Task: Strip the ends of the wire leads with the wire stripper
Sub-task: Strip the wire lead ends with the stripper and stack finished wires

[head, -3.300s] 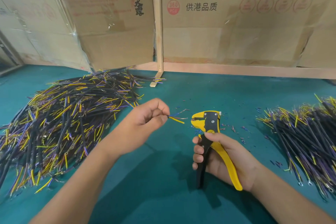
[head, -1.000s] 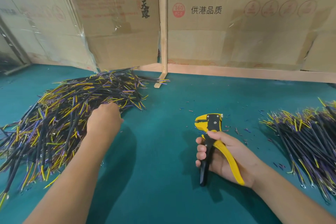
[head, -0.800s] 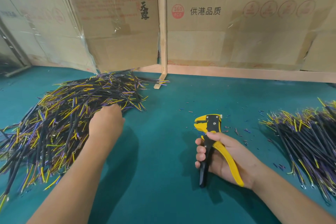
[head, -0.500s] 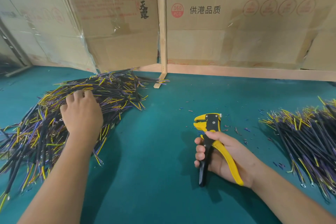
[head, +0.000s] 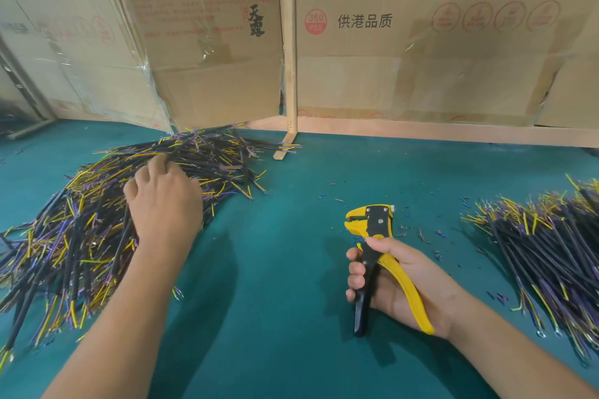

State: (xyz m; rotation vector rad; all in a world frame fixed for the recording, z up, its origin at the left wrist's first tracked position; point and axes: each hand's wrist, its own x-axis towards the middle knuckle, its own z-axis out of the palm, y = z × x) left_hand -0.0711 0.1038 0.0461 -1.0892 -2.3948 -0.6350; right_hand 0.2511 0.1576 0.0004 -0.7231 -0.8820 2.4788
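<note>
Teal felt-like table [head: 285,285]. The left hand [head: 162,201] rests on a tangled heap of thin black, yellow and purple wire leads [head: 81,230] (its grasp cannot be told). The right hand [head: 398,282] grips a yellow-and-black wire stripper [head: 372,227].

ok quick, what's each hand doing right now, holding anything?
Left hand: on the left wire pile, fingers reaching into it; whether they grip a lead cannot be told.
Right hand: holding the wire stripper by its handles.
</note>
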